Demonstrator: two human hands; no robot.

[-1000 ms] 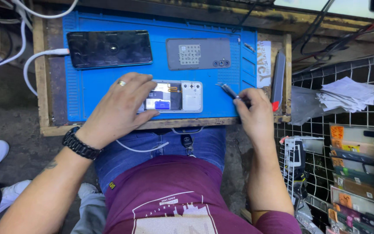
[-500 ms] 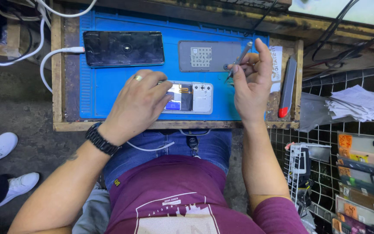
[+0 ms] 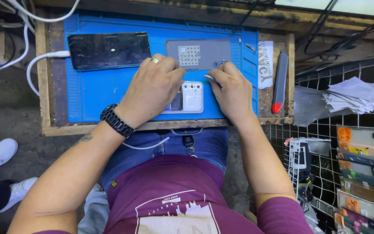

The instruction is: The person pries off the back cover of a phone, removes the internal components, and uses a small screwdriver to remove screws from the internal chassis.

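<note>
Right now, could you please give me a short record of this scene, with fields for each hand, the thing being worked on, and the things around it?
left hand: rests flat on the opened white phone, holding it down
right hand: grips a thin metal tool beside the phone
surface: blue rubber work mat on a wooden tray
behind: black phone with white cable; grey phone back cover
right side: grey knife with red tip

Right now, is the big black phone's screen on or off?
Off. The black phone lies flat on the blue mat, its screen dark with only glare, a white cable plugged in.
</note>
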